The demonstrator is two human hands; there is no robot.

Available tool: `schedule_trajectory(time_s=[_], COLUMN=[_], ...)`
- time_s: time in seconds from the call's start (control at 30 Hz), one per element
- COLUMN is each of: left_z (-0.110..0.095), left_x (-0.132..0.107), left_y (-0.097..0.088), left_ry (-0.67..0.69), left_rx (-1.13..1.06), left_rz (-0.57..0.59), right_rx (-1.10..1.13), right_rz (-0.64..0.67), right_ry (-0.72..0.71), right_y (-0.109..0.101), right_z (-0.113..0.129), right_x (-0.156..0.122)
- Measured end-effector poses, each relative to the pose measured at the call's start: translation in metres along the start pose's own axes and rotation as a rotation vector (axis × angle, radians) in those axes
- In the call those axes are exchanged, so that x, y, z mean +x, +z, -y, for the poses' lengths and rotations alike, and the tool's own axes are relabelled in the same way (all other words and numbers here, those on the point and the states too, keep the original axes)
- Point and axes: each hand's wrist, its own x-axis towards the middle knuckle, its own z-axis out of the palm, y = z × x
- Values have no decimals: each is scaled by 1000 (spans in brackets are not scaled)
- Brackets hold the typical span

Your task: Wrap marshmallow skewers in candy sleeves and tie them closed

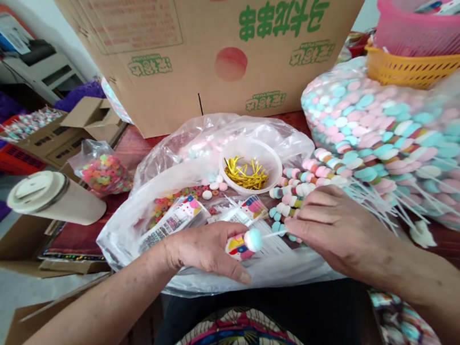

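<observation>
The left hand [207, 247] is closed around a printed wrapper [237, 248], with a pale blue sweet [253, 240] at its mouth. The sweet's white stick [274, 234] runs right to the right hand [340, 230], which pinches it at the fingertips. The hands are apart, over the near part of a spread plastic bag [124, 231]. Farther back sits a pale bowl [273, 164] of gold ties [247, 174], with skewered sweets [316, 171] to its right, a lidded cup [83, 202] well left and a cardboard box [188, 45] at the far side
</observation>
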Motion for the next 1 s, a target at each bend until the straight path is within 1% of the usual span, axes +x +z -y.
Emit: schedule_trajectory(time_s=[0.07,0.13,0.2,0.27,0.33,0.4,0.43,0.5,0.57,0.63,0.67,0.73,0.77,0.8,0.9,0.93,0.97,1.0], left_z=[-1,-2,-2,-1,3,6,8,8,9,12,13,17,17,17,10,7,4,2], left_x=[0,1,7,17,27,33,33,26,14,1,-3,-7,-7,-5,0,1,2,1], left_y=[-2,-3,0,6,12,15,13,4,-8,-17,-19,-16,-12,-8,4,6,8,8], left_ry=[-56,-82,-70,-44,-18,-5,-1,24,49,26,-1,-41,-54,-78,-230,-278,-305,-302], left_rx=[33,171,321,412,415,338,273,143,105,189,246,342,394,468,826,930,985,980], left_rz=[-28,-66,-104,-114,-101,-102,-109,-120,-90,-44,-22,-19,-49,-105,-345,-400,-421,-409], right_rx=[86,158,194,204,225,263,282,313,362,411,427,430,425,422,421,415,399,375], right_rz=[43,74,95,104,127,158,164,142,97,75,75,89,98,111,150,148,130,99], right_ry=[17,46,69,89,106,118,115,128,166,210,221,235,245,256,272,263,249,234], right_y=[2,3,5,10,18,25,28,27,22,13,9,2,-1,-3,-9,-11,-13,-14], right_z=[4,8,14,19,22,20,17,9,-1,-8,-10,-12,-12,-12,-14,-15,-16,-17], right_x=[-4,-6,-4,3,10,13,12,6,-2,-8,-10,-11,-10,-10,-8,-8,-7,-7])
